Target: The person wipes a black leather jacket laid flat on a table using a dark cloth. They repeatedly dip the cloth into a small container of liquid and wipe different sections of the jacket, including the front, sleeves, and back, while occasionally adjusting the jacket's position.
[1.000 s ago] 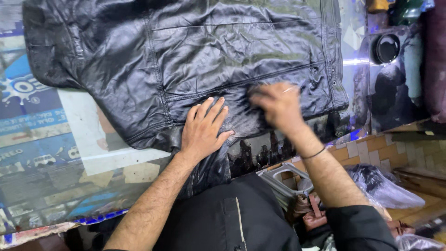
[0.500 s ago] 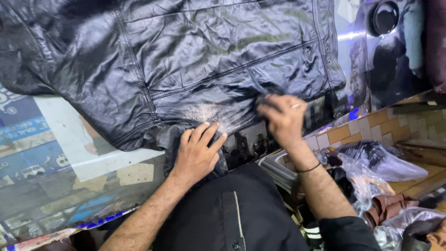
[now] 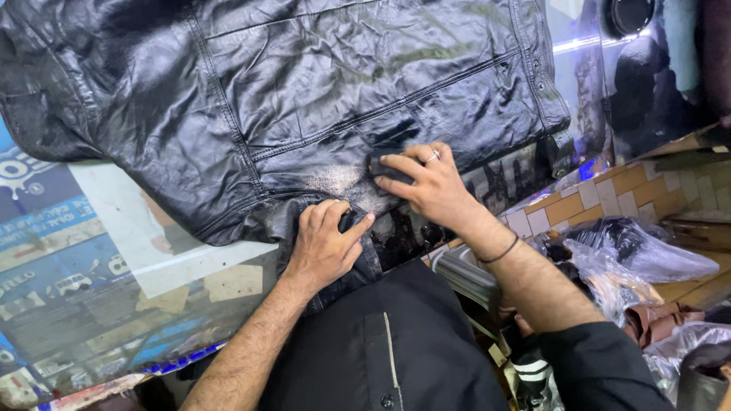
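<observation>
Since half a second ago, left hand (image 3: 326,243) has curled from flat and spread into a grip: fingers now bunch the lower hem of the black leather jacket (image 3: 304,99) at the table's near edge, thumb out to the right. Right hand (image 3: 426,183) has slid left along the hem and presses a small dark pad (image 3: 383,166) onto the leather; fingers close together over the pad, ring on one finger, thin dark band at the wrist. Pale, wet-looking patch on the leather just left of the pad, between the two hands. Jacket lies spread flat, covering the upper table (image 3: 114,266), whose glass top shows printed pictures underneath. Clear plastic bags (image 3: 640,259) lower right, well apart.
</observation>
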